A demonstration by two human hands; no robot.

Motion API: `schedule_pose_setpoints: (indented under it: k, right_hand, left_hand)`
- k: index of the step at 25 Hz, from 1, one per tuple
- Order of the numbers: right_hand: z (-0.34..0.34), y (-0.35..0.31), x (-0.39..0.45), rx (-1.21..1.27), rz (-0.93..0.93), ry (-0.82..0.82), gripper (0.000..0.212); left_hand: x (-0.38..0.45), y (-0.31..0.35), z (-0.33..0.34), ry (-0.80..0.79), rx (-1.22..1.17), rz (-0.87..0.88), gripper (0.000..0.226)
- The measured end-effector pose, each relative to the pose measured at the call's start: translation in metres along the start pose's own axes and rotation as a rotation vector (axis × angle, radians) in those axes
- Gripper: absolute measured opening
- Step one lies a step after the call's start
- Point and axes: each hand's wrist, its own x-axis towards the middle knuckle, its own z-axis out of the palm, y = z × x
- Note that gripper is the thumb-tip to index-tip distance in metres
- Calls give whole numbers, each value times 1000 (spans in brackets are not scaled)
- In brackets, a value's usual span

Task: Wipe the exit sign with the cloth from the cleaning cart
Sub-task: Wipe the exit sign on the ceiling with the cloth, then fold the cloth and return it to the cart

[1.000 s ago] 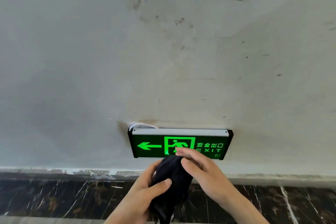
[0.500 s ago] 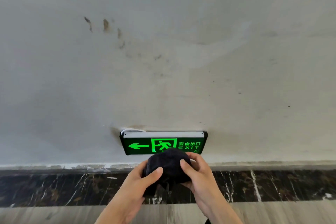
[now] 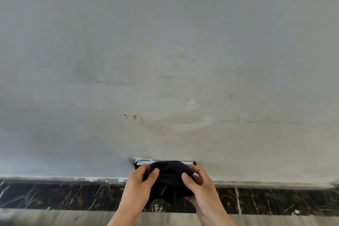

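A bunched black cloth [image 3: 169, 178] is held between both my hands in front of the exit sign [image 3: 189, 163]. My left hand [image 3: 139, 183] grips its left side with the thumb on top. My right hand [image 3: 199, 187] grips its right side. The sign is mounted low on the wall. Only its silver top edge and dark corners show above the cloth. Its green face is almost wholly hidden behind the cloth and my hands.
A stained grey plaster wall [image 3: 165, 60] fills most of the view. A dark marble skirting band [image 3: 55, 196] runs along its foot. Pale marble floor [image 3: 55, 218] lies below that. A white cable [image 3: 141, 159] loops out at the sign's upper left.
The view has drawn back and tilted, so the sign sits lower and smaller. Both hands have lifted the cloth up over the sign's green face, which showed before.
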Motion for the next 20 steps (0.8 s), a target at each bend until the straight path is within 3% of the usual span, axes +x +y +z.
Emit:
schedule_pose_setpoints:
  k: [4, 8, 10, 14, 20]
  right_hand:
    - [15, -70, -50, 3, 8, -31, 29]
    - [25, -124, -93, 6, 58, -243, 48]
    - [29, -134, -105, -70, 44, -353, 50]
    - [40, -143, -116, -177, -49, -310, 43]
    - [79, -130, -121, -216, -62, -446, 51]
  left_hand:
    - [-46, 79, -8, 63, -14, -17, 14]
    - [-85, 130, -14, 46, -329, -69, 17]
    - [-96, 141, -21, 17, -443, -87, 18]
    - [-115, 149, -42, -10, -515, -69, 20]
    - [-141, 145, -89, 123, -580, -23, 20]
